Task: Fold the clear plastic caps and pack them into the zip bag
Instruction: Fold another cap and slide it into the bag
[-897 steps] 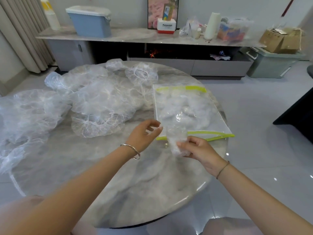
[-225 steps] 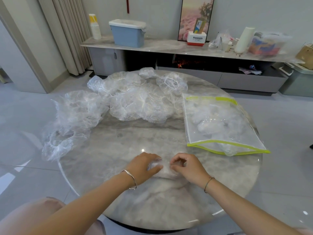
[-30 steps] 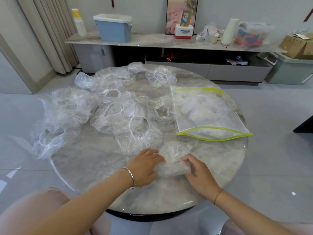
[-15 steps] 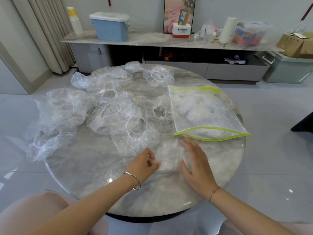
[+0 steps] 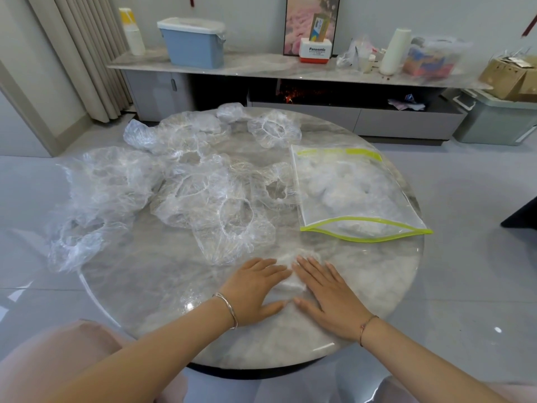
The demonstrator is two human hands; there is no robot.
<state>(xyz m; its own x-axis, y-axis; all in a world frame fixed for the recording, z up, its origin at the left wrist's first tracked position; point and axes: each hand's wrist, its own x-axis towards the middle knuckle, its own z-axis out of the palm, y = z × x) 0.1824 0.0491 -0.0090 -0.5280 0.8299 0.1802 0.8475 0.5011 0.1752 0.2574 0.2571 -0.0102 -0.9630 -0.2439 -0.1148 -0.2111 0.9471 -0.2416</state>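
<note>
Hands, left (image 5: pixel 255 289) and right (image 5: pixel 325 292), lie flat and spread, pressing one cap (image 5: pixel 289 276) on the tabletop (image 5: pixel 162 286); push air out first, I think, then fold small for the bag (image 5: pixel 354 193).

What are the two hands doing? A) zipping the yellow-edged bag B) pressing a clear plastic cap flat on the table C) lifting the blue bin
B: the left hand and right hand lie flat on the folded clear plastic cap on the round marble table.
</note>
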